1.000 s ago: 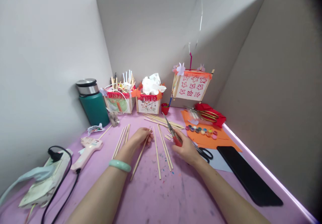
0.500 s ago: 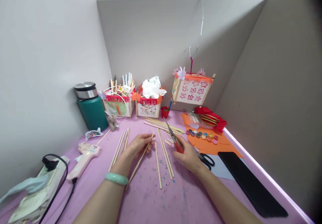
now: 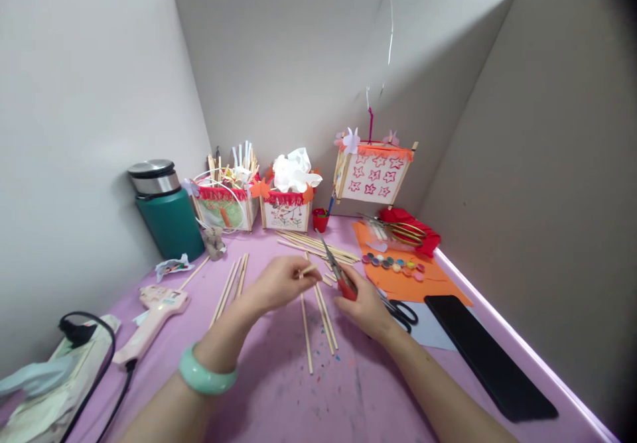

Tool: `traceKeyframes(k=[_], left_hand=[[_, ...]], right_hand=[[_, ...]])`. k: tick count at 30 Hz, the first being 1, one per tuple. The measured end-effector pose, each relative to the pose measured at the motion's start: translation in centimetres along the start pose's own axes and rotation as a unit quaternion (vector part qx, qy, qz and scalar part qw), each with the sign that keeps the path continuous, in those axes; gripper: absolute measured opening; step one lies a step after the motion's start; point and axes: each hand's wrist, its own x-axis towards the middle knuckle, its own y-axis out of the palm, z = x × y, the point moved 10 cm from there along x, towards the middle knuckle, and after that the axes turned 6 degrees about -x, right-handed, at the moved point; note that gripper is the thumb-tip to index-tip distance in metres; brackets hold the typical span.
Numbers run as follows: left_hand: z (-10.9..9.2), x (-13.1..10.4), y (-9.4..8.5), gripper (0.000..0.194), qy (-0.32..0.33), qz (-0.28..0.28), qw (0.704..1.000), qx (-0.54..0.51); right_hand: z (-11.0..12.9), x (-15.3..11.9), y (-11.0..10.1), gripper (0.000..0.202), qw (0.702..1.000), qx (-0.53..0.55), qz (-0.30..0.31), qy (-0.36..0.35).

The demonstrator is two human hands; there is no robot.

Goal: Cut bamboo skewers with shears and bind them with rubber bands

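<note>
My left hand (image 3: pixel 286 280), with a pale green bangle at the wrist, is closed on a thin wooden stick (image 3: pixel 308 269). Only a short end shows past the fingers; the rest cannot be made out. To its right, my right hand (image 3: pixel 363 304) grips red-handled scissors (image 3: pixel 330 257), their blades pointing away from me. Between and below the hands lie several long sticks (image 3: pixel 306 330) on the purple tabletop. Short cut pieces (image 3: pixel 328 278) rest near the scissors. A bundle of sticks (image 3: pixel 323 247) lies behind, and more sticks (image 3: pixel 231 288) lie to the left.
At left are a pink glue gun (image 3: pixel 154 320), a power strip (image 3: pixel 94 357) with cables and a green flask (image 3: pixel 169 221). Decorated boxes (image 3: pixel 285 214) and a hanging lantern (image 3: pixel 373 174) stand at the back. Black scissors (image 3: pixel 403 314), paints (image 3: pixel 393 264) and a black slab (image 3: pixel 490 357) lie right.
My left hand has turned and lifted slightly, and the long length of stick below it no longer shows. My right hand keeps its hold on the scissors. The view has shifted slightly.
</note>
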Motion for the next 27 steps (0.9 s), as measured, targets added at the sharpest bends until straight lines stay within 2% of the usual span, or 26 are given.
traceKeyframes(k=[2, 5, 9, 14, 16, 18, 20, 21, 27], left_hand=[[0.1, -0.4, 2.5, 0.022, 0.050, 0.088, 0.977, 0.185], [1.7, -1.3, 4.5, 0.024, 0.074, 0.151, 0.932, 0.322], [2.0, -2.0, 5.4, 0.016, 0.126, 0.186, 0.888, 0.401], [0.8, -2.6, 5.6, 0.017, 0.174, 0.210, 0.876, 0.397], [1.0, -2.5, 5.2, 0.017, 0.132, 0.196, 0.888, 0.395], [2.0, -2.3, 4.0, 0.018, 0.025, 0.141, 0.904, 0.403], [3.1, -2.5, 2.9, 0.021, -0.086, 0.078, 0.905, 0.409], [3.3, -2.6, 2.8, 0.022, -0.119, 0.060, 0.903, 0.409], [4.9, -2.3, 3.5, 0.022, -0.209, -0.004, 0.902, 0.377]], right_hand=[[-0.1, 0.0, 0.0, 0.061, 1.000, 0.001, -0.001, 0.003], [-0.4, 0.0, 0.0, 0.061, 1.000, 0.001, -0.001, 0.011], [-0.3, 0.0, 0.2, 0.059, 1.000, 0.004, 0.003, 0.001], [-0.2, 0.1, 0.3, 0.059, 1.000, 0.007, 0.005, -0.008], [-0.4, 0.0, 0.3, 0.059, 1.000, 0.002, 0.007, 0.001], [-0.4, 0.0, 0.2, 0.059, 1.000, -0.003, 0.006, 0.006], [-0.3, -0.1, 0.2, 0.061, 1.000, -0.007, 0.005, 0.002], [-0.2, -0.1, 0.3, 0.062, 1.000, -0.010, 0.006, -0.002], [0.0, -0.2, 0.6, 0.060, 1.000, -0.023, 0.009, -0.011]])
